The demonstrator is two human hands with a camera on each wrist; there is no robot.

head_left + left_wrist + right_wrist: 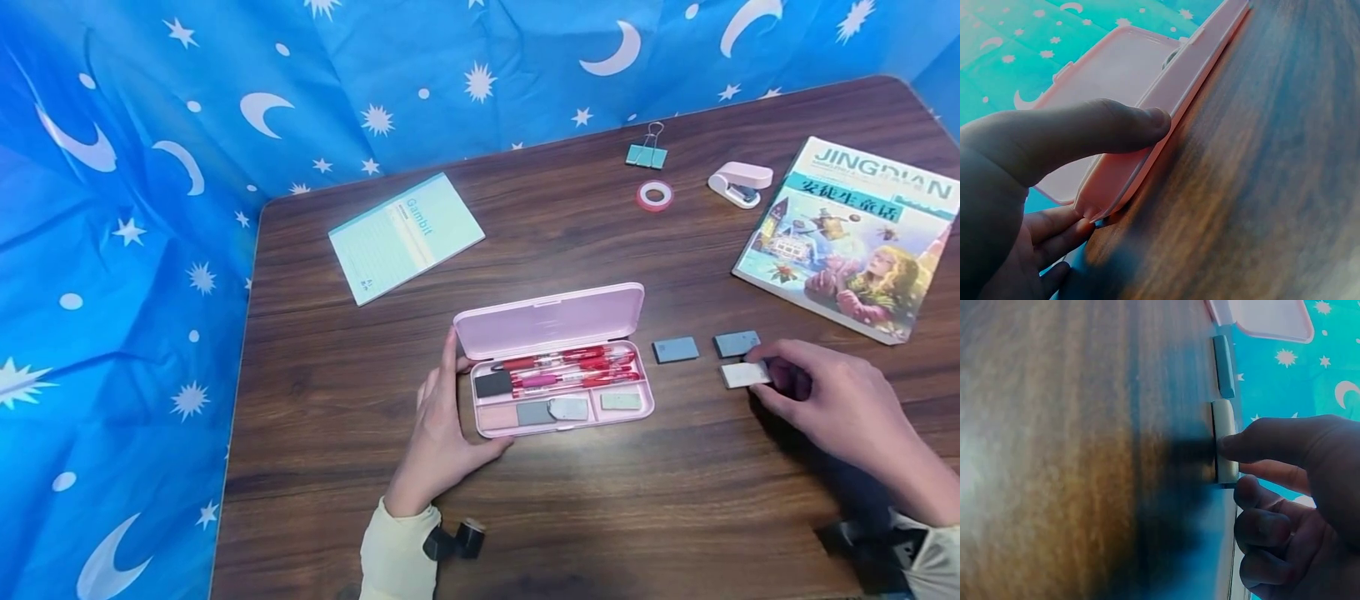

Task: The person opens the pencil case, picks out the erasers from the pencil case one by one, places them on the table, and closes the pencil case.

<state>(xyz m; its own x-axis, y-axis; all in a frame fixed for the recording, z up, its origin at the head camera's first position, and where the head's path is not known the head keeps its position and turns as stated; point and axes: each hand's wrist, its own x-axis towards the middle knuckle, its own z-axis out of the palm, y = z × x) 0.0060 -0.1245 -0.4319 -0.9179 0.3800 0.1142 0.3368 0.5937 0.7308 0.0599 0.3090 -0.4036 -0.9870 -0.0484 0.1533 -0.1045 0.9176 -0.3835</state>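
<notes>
A pink pencil case (555, 325) lies with its lid raised. My left hand (442, 442) grips its left end, thumb on the front wall and fingers at the side and back; the left wrist view shows the thumb (1129, 125) pressed there. Inside lie red pens (562, 371), a black eraser (492, 384) and several pale and grey erasers (567, 409). To the right, my right hand (840, 392) pinches a white eraser (741, 375) between thumb and index finger, close over the table. Two blue-grey erasers (675, 350) lie near it, one just behind.
A thick storybook (847, 242) lies at the right, with a pink stapler (740, 183) beside it. Farther back are a roll of tape (655, 196) and a teal binder clip (647, 156). A Gambit notebook (407, 237) rests at the back left. Blue patterned cloth (420, 75) hangs behind the table.
</notes>
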